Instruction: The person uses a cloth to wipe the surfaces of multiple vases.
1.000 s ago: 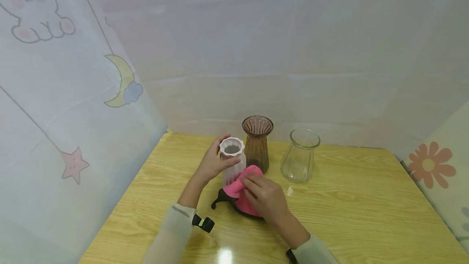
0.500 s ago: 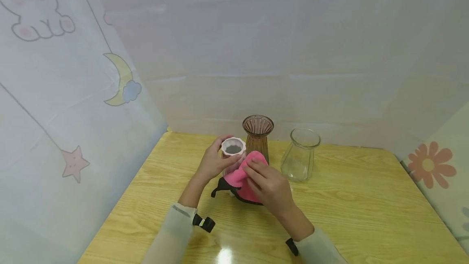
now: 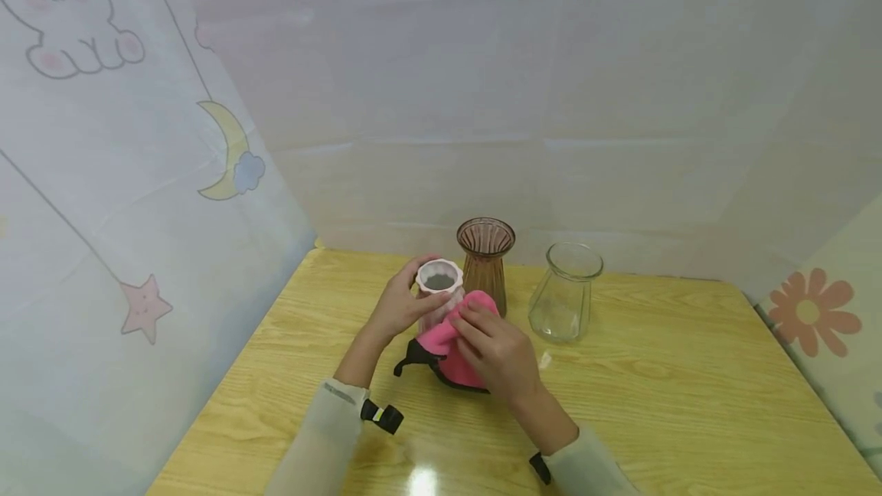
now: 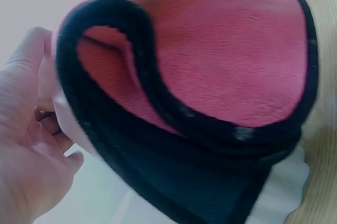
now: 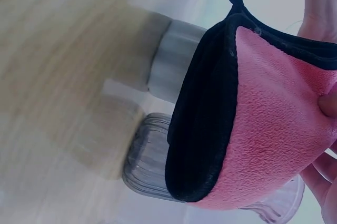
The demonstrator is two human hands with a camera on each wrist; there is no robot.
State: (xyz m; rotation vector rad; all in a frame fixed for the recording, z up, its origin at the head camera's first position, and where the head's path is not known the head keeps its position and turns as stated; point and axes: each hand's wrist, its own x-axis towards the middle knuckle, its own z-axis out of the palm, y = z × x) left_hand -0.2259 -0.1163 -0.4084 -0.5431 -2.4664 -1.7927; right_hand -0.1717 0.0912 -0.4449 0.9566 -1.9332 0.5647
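Observation:
A white vase with a scalloped rim [image 3: 439, 279] stands upright on the table, mostly covered in front by a pink cloth. My left hand [image 3: 398, 306] grips it near the top, the thumb across the near side and the fingers behind. My right hand [image 3: 501, 349] pinches the black-edged pink cloth [image 3: 460, 366] and presses it on the vase's right front. Folded over, the cloth [image 4: 231, 60] hides most of the vase in the left wrist view. The vase's lower part [image 5: 171, 58] shows beyond the cloth in the right wrist view.
Right behind the white vase stands a brownish-purple ribbed glass vase [image 3: 485, 266]. A clear glass vase [image 3: 561, 297] stands farther right. The wooden table [image 3: 661, 396] meets a pale backdrop [image 3: 441, 98] at its back and sides.
My right hand and the cloth slid up the vase, then came slightly down again. The left hand keeps its grip, and the white vase has barely shifted.

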